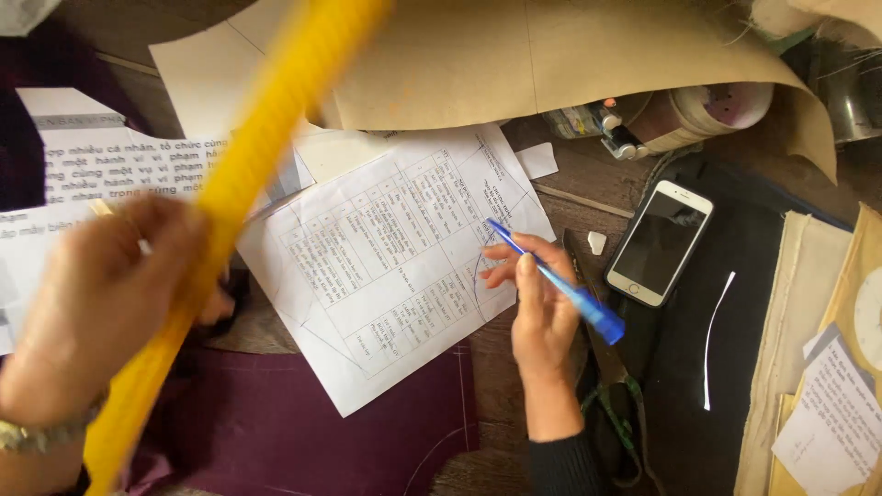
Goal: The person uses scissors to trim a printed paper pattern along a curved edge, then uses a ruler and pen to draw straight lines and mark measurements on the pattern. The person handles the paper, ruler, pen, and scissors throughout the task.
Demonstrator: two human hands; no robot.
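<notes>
My right hand [537, 298] grips a blue pen [556, 280], its tip resting near the right edge of a white printed sheet with a table [386, 266] and pencil lines. My left hand [96, 308], with a metal watch band at the wrist, holds a long yellow ruler [248, 174] that is blurred and slants from lower left up to the top middle, raised above the sheet. Dark maroon fabric [294, 432] lies under the sheet's lower edge.
A white phone [660, 242] lies face up on black cloth [707, 367] at the right. Scissors [597, 340] lie beside my right wrist. Brown pattern paper [551, 55] curls across the top; tape rolls [707, 110] sit under it. Printed papers [101, 165] lie at left.
</notes>
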